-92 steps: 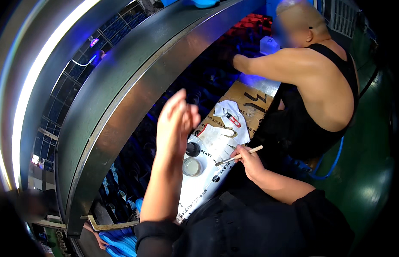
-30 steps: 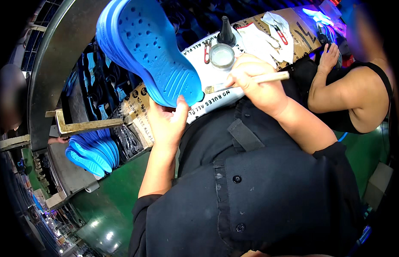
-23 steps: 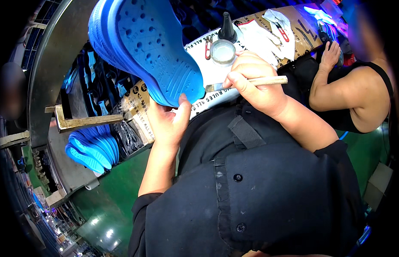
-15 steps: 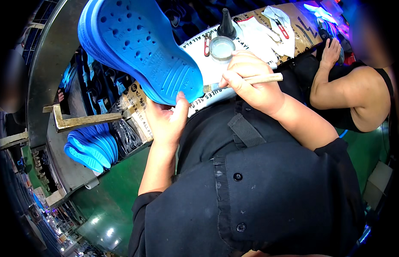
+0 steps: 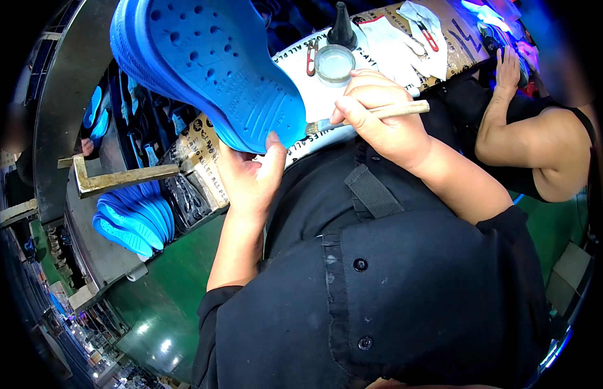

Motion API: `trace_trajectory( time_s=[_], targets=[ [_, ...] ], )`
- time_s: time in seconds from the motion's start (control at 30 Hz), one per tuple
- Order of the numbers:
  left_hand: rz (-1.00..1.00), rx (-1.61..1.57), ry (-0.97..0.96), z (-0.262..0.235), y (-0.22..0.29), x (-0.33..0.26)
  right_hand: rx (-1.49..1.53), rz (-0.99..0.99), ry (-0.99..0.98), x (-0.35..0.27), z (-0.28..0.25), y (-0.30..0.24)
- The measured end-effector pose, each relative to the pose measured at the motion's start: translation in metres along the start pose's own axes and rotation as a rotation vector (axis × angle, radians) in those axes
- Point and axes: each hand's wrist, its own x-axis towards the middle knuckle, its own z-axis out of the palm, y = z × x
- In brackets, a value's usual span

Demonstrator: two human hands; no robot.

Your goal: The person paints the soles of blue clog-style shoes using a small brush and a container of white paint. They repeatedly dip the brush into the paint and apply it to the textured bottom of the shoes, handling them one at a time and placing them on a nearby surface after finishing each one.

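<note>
My left hand [image 5: 251, 175] grips a stack of blue shoe insoles [image 5: 214, 71] by the heel end, thumb on top and the fingers hidden beneath. The uppermost insole has round holes at the forefoot and curved grooves at the heel. In my right hand [image 5: 385, 120] is a paintbrush [image 5: 402, 110] with a pale wooden handle, pinched between thumb and fingers. Its bristles are at the heel edge of the stack; whether they touch is hard to tell. Beyond my right hand stand a round clear dish [image 5: 335, 65] with pale contents and a black cone-shaped bottle [image 5: 341, 29].
Red thread snips [image 5: 312, 57] lie beside the dish; white gloves [image 5: 389, 39] and another red pair of snips [image 5: 429, 39] are farther right. More blue insoles [image 5: 133, 220] lie on the left bench near a wooden bracket [image 5: 123, 178]. A co-worker's arm [image 5: 534, 136] is at right.
The insole stack has shifted slightly left and up, and the brush tip now sits a little clearer of its edge. At far left, blue pieces have appeared beside another person's hand.
</note>
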Motion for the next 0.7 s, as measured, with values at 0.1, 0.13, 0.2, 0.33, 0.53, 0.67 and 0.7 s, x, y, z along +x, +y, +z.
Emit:
trace_trajectory(
  time_s=[0.1,0.13,0.2,0.33,0.53,0.67,0.7],
  targets=[
    [-0.025,-0.062,0.052,0.003,0.003,-0.002,-0.015,-0.001,0.017,-0.002,0.002,0.002],
    [-0.007,-0.056,0.053,0.002,0.002,-0.002,-0.017,0.007,0.019,-0.003,0.001,0.003],
    [0.003,-0.050,0.057,0.002,0.000,-0.002,-0.023,0.023,0.023,-0.004,-0.002,0.004],
    [-0.004,-0.055,0.066,0.007,0.003,-0.001,-0.019,-0.015,0.038,-0.001,0.001,0.001],
    [0.105,-0.063,0.097,0.009,-0.002,0.000,-0.120,-0.094,-0.042,-0.002,0.001,-0.001],
    [0.149,-0.037,0.116,0.010,-0.008,0.000,-0.114,-0.105,-0.007,-0.002,-0.001,0.001],
    [0.170,-0.014,0.118,0.009,-0.011,0.000,-0.110,-0.106,0.000,-0.002,-0.001,0.001]
  ],
)
